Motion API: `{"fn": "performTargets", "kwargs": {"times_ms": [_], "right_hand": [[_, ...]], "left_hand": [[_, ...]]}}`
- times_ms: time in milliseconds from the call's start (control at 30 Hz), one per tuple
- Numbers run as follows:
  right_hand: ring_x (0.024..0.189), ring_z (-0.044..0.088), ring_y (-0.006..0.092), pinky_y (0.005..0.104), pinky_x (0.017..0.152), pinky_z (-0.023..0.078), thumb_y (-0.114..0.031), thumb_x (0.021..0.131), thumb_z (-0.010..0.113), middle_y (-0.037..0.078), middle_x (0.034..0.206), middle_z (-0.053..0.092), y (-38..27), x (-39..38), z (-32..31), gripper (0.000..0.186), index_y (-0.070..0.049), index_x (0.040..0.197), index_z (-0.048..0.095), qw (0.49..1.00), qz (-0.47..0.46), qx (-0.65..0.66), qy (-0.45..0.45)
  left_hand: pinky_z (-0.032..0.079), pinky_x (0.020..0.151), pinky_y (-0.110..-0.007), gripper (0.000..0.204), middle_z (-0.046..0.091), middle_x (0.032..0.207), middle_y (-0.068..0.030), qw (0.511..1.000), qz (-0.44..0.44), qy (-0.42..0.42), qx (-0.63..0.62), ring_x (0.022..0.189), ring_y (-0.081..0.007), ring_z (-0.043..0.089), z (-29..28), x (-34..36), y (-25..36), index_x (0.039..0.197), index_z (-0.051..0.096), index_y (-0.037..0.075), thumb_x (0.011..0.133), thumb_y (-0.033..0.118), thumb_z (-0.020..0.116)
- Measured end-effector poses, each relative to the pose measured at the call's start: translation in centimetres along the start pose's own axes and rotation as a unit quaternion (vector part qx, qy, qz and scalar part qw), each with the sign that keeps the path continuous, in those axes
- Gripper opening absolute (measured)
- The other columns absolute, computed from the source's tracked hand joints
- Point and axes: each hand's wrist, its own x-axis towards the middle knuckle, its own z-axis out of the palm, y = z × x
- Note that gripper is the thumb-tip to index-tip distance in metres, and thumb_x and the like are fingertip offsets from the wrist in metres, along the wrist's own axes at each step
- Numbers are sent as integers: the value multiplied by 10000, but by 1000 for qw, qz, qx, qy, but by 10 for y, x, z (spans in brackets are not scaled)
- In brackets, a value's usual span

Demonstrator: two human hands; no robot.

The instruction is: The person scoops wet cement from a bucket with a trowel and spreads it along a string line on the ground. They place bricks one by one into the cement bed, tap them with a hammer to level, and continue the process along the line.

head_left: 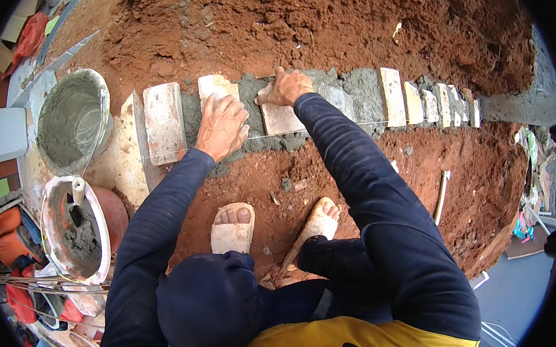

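My left hand [221,125] lies flat, fingers spread, on a pale brick [214,86] bedded in wet grey mortar [254,107]. My right hand [284,87] presses on the far end of the neighbouring brick [280,119], fingers curled over its edge. Both bricks sit in a row on red earth. A taut white string [359,123] runs along the near side of the row. Left of my hands stands another pale brick [163,122]. My bare feet [233,227] rest on the red soil below.
A row of set bricks [418,103] continues to the right. A bucket of grey mortar [72,120] and a second bucket with a trowel handle [76,224] stand at the left. A stick [441,196] lies on the soil. Red earth [301,20] piles beyond.
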Motion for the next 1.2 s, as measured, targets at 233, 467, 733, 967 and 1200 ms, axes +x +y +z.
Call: {"fn": "performTargets", "kwargs": {"times_ms": [233,467,733,967,1200], "right_hand": [[1365,584,435,479,1118,490,-791,776,695,305,1505,553,4,8,5,1184,-19,1615,377,1000,3,1,-26],[1405,550,400,466,1105,498,-805,848,647,229,1408,659,7,6,16,1066,-56,1580,450,999,-35,-27,-8],[1486,451,391,458,1194,423,-665,890,719,234,1510,576,15,2,28,976,-67,1602,423,999,-33,30,-17],[1469,463,385,407,1218,406,-256,819,821,241,1428,637,44,2,32,1010,-96,1662,288,992,-114,32,-32],[1368,557,409,440,1141,478,-136,831,698,262,1436,620,50,0,44,872,-72,1628,350,989,-146,6,4]], "left_hand": [[551,941,-419,386,687,1250,-105,907,-174,-220,-315,1069,-309,681,16,-54,57,1261,684,38,956,273,705],[562,862,-320,552,693,1324,-79,471,-435,-170,-748,1054,-171,688,57,-60,54,1542,462,113,1036,223,655],[538,887,-326,441,691,1295,-41,407,-478,-132,-767,1067,-155,678,76,-55,58,1452,543,155,1033,194,673],[555,821,-291,347,711,1171,-18,425,-489,-60,-759,1017,-133,689,93,-43,68,1328,604,131,1007,188,724],[556,892,-308,202,738,1196,-52,430,-473,-53,-767,1058,-164,707,95,-41,61,1227,662,100,1043,184,670]]}}
